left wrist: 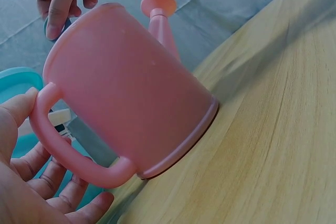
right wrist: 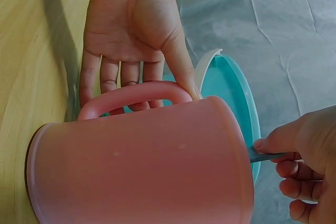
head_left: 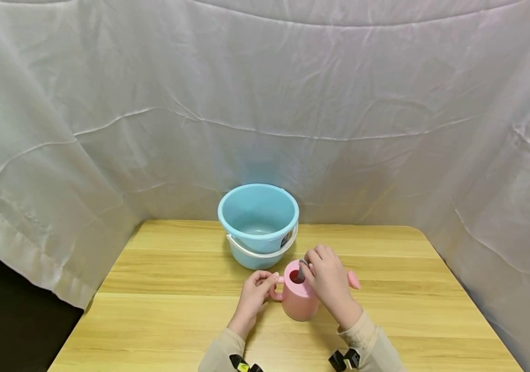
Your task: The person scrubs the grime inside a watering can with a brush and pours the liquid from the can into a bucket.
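A pink watering can (head_left: 299, 307) stands upright on the wooden table, its round sprinkler head (head_left: 353, 279) pointing right. My left hand (head_left: 253, 297) is at the handle (left wrist: 68, 153), thumb against its upper end and the other fingers loosely bent behind it. Above the can's top opening, my right hand (head_left: 330, 279) pinches a flat dark grey piece (right wrist: 265, 156) between thumb and forefinger. The lower part of that piece reaches into the opening and is hidden in both wrist views; I cannot tell what it is.
Just behind the can, to the left, stands a light blue bucket (head_left: 255, 206) with a white carrying handle (head_left: 262, 254) hanging at its front. Pale grey cloth (head_left: 265, 93) hangs behind the table (head_left: 167, 310) and along both sides.
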Tool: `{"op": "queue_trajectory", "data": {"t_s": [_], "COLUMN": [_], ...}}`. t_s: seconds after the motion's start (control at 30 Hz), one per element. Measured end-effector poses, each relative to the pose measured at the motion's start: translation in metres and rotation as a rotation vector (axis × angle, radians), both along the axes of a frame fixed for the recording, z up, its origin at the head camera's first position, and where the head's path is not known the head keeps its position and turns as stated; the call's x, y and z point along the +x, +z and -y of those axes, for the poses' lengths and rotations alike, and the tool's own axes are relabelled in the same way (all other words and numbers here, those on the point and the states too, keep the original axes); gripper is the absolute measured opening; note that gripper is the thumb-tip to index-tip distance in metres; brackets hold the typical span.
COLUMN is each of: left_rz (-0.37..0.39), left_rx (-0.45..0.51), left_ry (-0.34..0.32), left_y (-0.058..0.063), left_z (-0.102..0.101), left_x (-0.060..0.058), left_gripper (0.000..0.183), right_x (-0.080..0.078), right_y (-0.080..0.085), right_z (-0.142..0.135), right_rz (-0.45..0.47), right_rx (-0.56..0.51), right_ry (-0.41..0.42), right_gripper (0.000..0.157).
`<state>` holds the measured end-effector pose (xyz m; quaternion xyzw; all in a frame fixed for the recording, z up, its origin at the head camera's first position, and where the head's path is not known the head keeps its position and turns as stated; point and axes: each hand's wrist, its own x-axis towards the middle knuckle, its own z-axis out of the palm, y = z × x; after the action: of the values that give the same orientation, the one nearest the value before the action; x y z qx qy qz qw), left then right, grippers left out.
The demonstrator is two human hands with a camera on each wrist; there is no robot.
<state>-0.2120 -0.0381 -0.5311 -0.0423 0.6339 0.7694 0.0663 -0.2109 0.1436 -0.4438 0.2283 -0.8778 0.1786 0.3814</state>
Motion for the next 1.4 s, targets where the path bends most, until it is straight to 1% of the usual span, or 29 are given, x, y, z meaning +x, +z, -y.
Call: {"op": "queue_trajectory", "data": {"t_s": [0.17,0.3,0.4,0.53,0.63,0.77,0.83,0.93,1.1,1.27,1.4], "left_rz": [0.007,-0.004,-0.013,-0.019,-0.024,-0.013,-0.006,-0.007,-0.021,-0.022,-0.023], "left_rx": [0.006,-0.005,-0.005,-0.001,-0.008,-0.013,-0.014,-0.013,-0.004,0.013,0.008], "left_ry": [-0.003,-0.004,-0.005,-0.005,-0.004,-0.001,0.001,0.002,-0.001,-0.003,-0.002], "left_y": [0.0,0.0,0.001,0.002,0.002,0.002,0.002,0.0,-0.002,-0.002,-0.001], "left_z": [0.001,0.001,0.001,0.001,0.001,0.001,0.001,0.001,0.001,0.001,0.001], "left_x": [0.0,0.001,0.001,0.001,0.002,0.002,0.001,0.0,-0.001,-0.001,0.0], "left_gripper": [0.038,0.038,0.036,0.035,0.034,0.034,0.034,0.035,0.036,0.033,0.034], "right_x": [0.0,-0.001,-0.001,0.0,0.001,0.003,0.002,0.0,-0.005,-0.006,-0.007], "right_y": [0.002,0.01,0.017,0.025,0.029,0.031,0.03,0.025,0.012,0.002,0.0], "right_z": [0.0,-0.002,-0.004,-0.006,-0.008,-0.009,-0.009,-0.009,-0.008,-0.007,-0.007], "right_rz": [-0.039,-0.07,-0.072,-0.076,-0.081,-0.059,-0.049,-0.056,-0.079,-0.068,-0.042], "right_rx": [0.002,-0.004,-0.011,0.012,0.047,0.084,0.094,0.099,0.089,0.072,0.051], "right_ry": [0.024,0.079,0.131,0.18,0.198,0.199,0.199,0.202,0.189,0.161,0.151], "right_gripper": [0.024,0.023,0.021,0.02,0.022,0.022,0.021,0.02,0.023,0.024,0.023]}}
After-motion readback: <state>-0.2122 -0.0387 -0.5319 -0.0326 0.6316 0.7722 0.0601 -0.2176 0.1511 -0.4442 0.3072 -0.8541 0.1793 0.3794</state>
